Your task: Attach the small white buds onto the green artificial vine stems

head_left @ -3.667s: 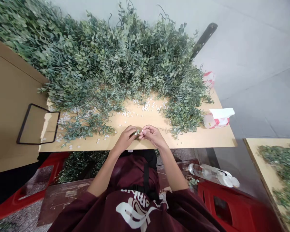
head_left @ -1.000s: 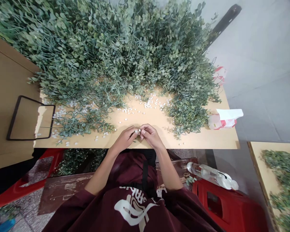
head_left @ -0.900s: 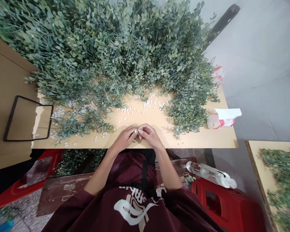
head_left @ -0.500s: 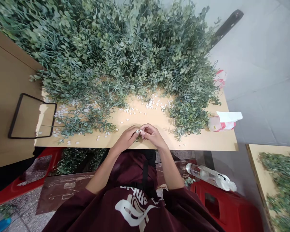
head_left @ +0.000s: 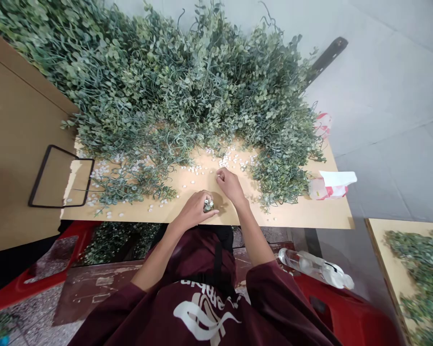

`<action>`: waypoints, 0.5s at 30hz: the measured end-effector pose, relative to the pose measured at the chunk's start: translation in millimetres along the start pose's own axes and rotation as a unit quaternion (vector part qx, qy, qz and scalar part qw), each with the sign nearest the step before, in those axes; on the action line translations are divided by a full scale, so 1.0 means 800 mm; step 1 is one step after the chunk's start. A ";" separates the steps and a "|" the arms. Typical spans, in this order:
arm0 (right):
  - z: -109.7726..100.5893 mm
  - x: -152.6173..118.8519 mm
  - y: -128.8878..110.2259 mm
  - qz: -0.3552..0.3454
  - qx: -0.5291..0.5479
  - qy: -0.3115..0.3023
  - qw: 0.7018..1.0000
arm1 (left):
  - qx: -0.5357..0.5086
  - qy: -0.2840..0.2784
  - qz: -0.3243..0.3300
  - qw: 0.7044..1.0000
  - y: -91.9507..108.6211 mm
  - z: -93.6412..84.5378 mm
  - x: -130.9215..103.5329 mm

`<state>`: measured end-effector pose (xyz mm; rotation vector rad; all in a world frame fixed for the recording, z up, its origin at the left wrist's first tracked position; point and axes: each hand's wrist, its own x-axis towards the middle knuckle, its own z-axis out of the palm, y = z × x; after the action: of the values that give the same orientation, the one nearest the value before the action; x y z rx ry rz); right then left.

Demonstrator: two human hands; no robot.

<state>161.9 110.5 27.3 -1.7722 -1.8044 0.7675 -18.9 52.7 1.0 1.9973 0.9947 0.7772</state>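
Note:
My left hand (head_left: 195,209) is curled around a small artificial greenery sprig (head_left: 208,207) at the table's front edge. White bead-like caps show on the sprig's upturned stem tips; most of it is hidden in the palm. Farther forward and to the right, my right hand (head_left: 231,186) has its fingertips pinched together just over the tabletop. A tiny white bead (head_left: 218,176) seems to be between them, partly covered. Loose white beads (head_left: 225,158) lie scattered just beyond that hand, in front of the big heap of artificial greenery (head_left: 202,81).
More sprigs (head_left: 130,185) and beads lie at the left of the table (head_left: 245,218). A black wire frame (head_left: 31,192) stands by the cardboard box (head_left: 14,144). A tissue pack (head_left: 326,190) sits at the right edge. Below are a plastic bottle (head_left: 310,264) and red stool (head_left: 353,307).
My hands were together over the sprig and have come apart. The right hand has moved forward toward the loose beads; the left keeps the sprig. The view has shifted slightly.

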 end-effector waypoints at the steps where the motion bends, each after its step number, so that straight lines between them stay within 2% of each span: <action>1: 0.001 0.002 -0.001 0.006 -0.012 -0.001 1.000 | 0.014 -0.004 0.007 1.000 -0.001 0.001 0.000; 6: -0.001 -0.001 -0.006 0.022 -0.044 0.008 0.999 | 0.082 -0.041 0.029 0.995 -0.004 0.005 0.002; 10: -0.006 -0.010 0.000 0.031 -0.033 0.023 0.999 | 0.102 -0.033 0.024 0.994 0.000 0.005 0.002; 15: -0.011 -0.028 0.018 0.083 0.137 -0.006 0.987 | 0.120 -0.005 0.027 0.992 0.002 0.008 0.000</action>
<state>179.2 88.8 25.0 -1.7502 -1.4884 1.0392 -13.2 49.9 -1.3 2.2387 1.0750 0.7014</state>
